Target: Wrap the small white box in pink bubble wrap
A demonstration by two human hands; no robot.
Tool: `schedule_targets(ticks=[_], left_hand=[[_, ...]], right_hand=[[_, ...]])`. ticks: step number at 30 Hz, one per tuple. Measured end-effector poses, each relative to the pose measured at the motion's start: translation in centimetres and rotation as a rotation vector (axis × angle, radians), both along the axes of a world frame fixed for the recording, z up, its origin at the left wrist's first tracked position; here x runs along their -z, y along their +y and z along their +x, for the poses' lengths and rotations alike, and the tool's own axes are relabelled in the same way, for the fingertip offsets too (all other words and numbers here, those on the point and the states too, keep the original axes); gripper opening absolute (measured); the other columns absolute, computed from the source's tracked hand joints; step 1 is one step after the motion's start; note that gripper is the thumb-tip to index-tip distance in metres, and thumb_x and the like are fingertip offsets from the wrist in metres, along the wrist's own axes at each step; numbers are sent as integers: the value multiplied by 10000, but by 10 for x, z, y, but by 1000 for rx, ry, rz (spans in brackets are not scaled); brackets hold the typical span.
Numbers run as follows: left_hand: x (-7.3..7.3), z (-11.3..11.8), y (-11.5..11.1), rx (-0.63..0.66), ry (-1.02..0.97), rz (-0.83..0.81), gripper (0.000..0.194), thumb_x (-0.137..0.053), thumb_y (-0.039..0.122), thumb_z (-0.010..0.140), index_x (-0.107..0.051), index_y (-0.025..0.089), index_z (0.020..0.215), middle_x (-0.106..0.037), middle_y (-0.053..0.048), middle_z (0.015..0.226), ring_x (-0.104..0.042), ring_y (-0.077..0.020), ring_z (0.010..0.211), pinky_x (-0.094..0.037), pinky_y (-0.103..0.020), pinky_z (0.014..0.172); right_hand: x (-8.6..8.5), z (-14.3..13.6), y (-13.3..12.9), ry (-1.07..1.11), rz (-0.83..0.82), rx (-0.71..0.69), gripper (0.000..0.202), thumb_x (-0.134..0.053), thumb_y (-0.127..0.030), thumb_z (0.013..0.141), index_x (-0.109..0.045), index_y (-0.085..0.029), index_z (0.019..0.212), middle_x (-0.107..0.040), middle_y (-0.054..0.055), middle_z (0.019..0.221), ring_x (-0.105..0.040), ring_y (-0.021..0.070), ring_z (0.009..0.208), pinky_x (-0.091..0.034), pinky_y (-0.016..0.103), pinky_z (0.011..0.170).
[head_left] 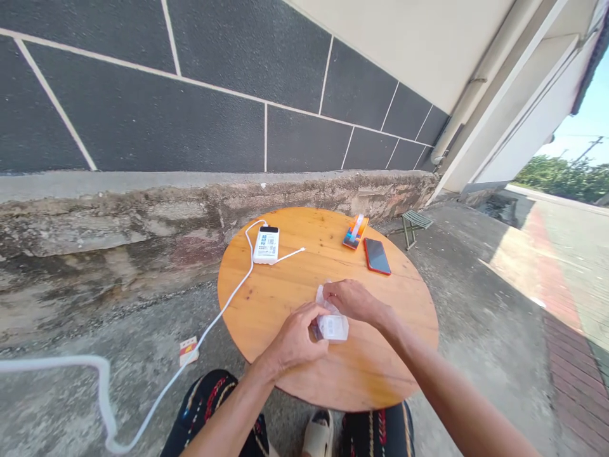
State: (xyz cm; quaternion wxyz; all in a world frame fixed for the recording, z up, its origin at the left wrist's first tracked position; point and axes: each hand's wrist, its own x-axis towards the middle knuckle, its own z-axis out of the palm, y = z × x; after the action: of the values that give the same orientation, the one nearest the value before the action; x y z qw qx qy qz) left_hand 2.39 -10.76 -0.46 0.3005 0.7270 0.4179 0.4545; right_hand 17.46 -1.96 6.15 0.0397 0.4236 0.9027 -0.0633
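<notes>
A small clear plastic package [333, 327] with a pale label lies low over the near middle of the round wooden table. My left hand [299, 335] is closed around its left side, thumb and fingers apart across it. At its far end, my right hand [353, 298] has its fingers bent down onto the crinkled, see-through part of the package. My right fingertips are partly hidden, and what is inside the package cannot be made out.
On the wooden table [285, 292] are a white power bank [266, 245] with a white cable [238, 289], an orange tape dispenser [354, 232] and a red-edged phone [377, 256]. A folding stool [415, 222] stands behind, near the wall. A small carton [188, 350] lies on the ground.
</notes>
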Motion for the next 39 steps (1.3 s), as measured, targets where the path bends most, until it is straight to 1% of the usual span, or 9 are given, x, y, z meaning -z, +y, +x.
schedule_targets(ticks=[5, 8, 12, 15, 17, 19, 25, 33, 39], left_hand=[[4, 0, 1, -7, -5, 7, 462, -561, 59, 599, -600, 205, 1035, -642, -45, 1017, -586, -201, 944, -456, -303, 859], [5, 1, 2, -16, -3, 3, 464, -557, 58, 598, -600, 207, 1035, -640, -48, 1019, -587, -204, 944, -456, -305, 863], [2, 0, 1, -22, -4, -17, 447, -545, 57, 597, -611, 202, 1014, -645, -36, 967, -584, -188, 876, -458, -291, 819], [-3, 1, 2, -22, -20, -89, 452, -551, 62, 602, -620, 199, 1028, -649, -17, 901, -569, -161, 782, -453, -266, 745], [-7, 1, 4, -21, -36, -178, 414, -603, 114, 621, -629, 192, 1027, -645, -6, 856, -551, -144, 721, -443, -249, 684], [-12, 2, 7, -18, -58, -259, 392, -671, 206, 630, -638, 181, 1020, -645, -6, 845, -544, -137, 701, -433, -238, 645], [-19, 0, 18, -7, -9, -377, 391, -661, 228, 632, -660, 148, 1015, -617, 12, 726, -505, -118, 624, -375, -216, 557], [-25, -2, 29, 66, -1, -417, 322, -623, 235, 660, -678, 132, 960, -624, -3, 738, -527, -129, 645, -379, -216, 566], [-30, -1, 39, 85, 5, -506, 301, -565, 284, 714, -684, 116, 932, -657, -27, 793, -568, -163, 703, -400, -234, 600]], right_hand=[[6, 12, -4, 210, -153, -43, 225, -441, -109, 832, -647, -197, 843, -686, -2, 804, -606, 129, 715, -379, 208, 617], [13, 22, -7, 455, -337, -67, 264, -396, -263, 929, -630, -172, 846, -655, 4, 785, -579, 132, 691, -400, 223, 613], [15, 31, -16, 567, -441, -94, 476, -310, -500, 962, -625, -161, 850, -642, 18, 791, -568, 146, 693, -425, 247, 617], [15, 33, -23, 592, -421, -65, 502, -308, -544, 952, -638, -178, 1051, -670, 63, 1026, -607, 200, 910, -464, 303, 791], [17, 33, -26, 615, -384, -8, 516, -329, -552, 945, -558, -202, 1248, -586, 84, 1270, -536, 237, 1146, -406, 366, 969], [20, 34, -27, 638, -364, 37, 548, -334, -550, 944, -464, -212, 1355, -505, 88, 1377, -463, 243, 1250, -339, 409, 1053], [27, 40, -29, 746, -314, 49, 552, -364, -524, 944, -403, -213, 1398, -530, 100, 1353, -494, 248, 1227, -366, 439, 1042], [29, 51, -47, 738, -165, 83, 486, -597, -459, 836, -551, -193, 1240, -605, 114, 1240, -558, 266, 1125, -413, 424, 973], [46, 46, -40, 778, -166, 111, 378, -578, -386, 854, -595, -161, 1157, -658, 115, 1098, -613, 235, 976, -468, 366, 862]])
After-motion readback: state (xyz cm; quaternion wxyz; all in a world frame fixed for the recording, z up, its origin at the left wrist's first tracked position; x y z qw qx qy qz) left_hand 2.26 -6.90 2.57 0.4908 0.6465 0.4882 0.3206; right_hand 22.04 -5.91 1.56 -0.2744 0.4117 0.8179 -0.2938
